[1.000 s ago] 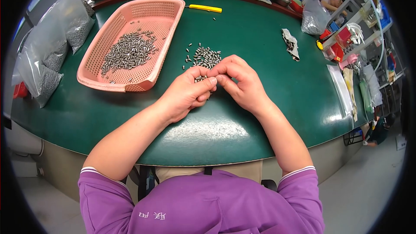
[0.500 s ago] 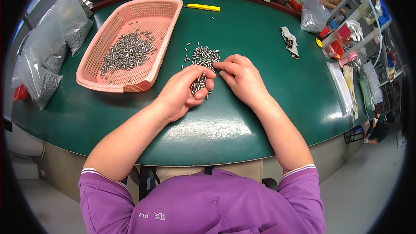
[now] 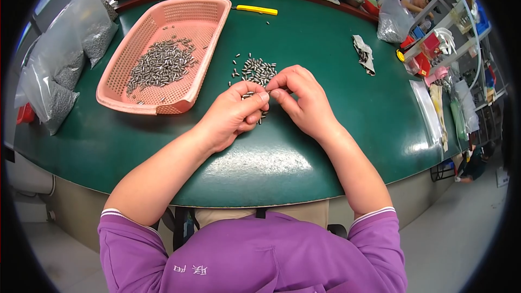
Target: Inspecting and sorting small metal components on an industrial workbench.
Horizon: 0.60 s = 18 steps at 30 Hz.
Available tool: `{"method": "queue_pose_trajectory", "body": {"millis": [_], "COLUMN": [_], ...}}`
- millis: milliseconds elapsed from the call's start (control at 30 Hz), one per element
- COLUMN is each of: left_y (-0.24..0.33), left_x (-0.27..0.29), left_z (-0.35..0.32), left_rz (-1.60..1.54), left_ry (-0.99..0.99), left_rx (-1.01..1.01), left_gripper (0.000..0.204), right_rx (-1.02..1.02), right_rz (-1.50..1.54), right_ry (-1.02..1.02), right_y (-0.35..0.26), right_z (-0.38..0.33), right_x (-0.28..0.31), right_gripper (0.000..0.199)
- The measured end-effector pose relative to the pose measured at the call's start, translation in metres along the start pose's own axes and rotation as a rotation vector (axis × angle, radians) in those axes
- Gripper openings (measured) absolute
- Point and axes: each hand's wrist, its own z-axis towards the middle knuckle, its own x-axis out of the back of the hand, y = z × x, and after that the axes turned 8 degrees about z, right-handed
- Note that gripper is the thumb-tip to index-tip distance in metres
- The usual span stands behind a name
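My left hand [image 3: 234, 113] is curled, with several small silvery metal pins [image 3: 248, 95] showing between thumb and fingers. Its thumb and forefinger meet the fingertips of my right hand [image 3: 304, 97]. That hand is closed in a pinch; a small dark metal pin seems to sit between the two hands' fingertips, mostly hidden. Just beyond my hands lies a loose pile of the same short cylindrical pins [image 3: 256, 70] on the green tabletop [image 3: 325, 163]. A few more pins show beneath my left fingers.
A pink perforated plastic basket [image 3: 116, 107] holding many pins stands at the left. Behind it are clear bags [image 3: 68, 76] of metal parts. A yellow-handled cutter [image 3: 256, 9] lies at the back, a crumpled wrapper [image 3: 363, 54] to the right. Shelves [image 3: 450, 54] stand at far right.
My right hand has drawn from the pile's edge toward my left hand, and their fingertips now meet. My left thumb and forefinger have closed further over the pins.
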Motion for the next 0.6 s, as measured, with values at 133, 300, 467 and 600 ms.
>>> {"method": "queue_pose_trajectory", "body": {"millis": [133,300,467,600], "left_y": [0.000,0.001,0.003,0.005], "left_x": [0.001,0.002,0.001,0.000], "left_z": [-0.001,0.000,-0.002,-0.002], "left_rz": [0.014,-0.006,-0.075,-0.074], "left_ry": [-0.026,-0.041,-0.010,-0.008], "left_rx": [0.006,0.006,0.030,0.044], "left_gripper": [0.017,0.013,0.017,0.019], "right_rx": [0.106,0.045,-0.020,-0.054], "right_rz": [0.045,-0.019,-0.151,-0.216], "right_ry": [-0.009,0.074,0.018,-0.045], "right_y": [-0.007,-0.001,0.013,0.017], "right_z": [-0.001,0.000,-0.005,-0.006], "right_x": [-0.002,-0.002,-0.004,-0.005], "right_gripper": [0.009,0.014,0.018,0.017]}}
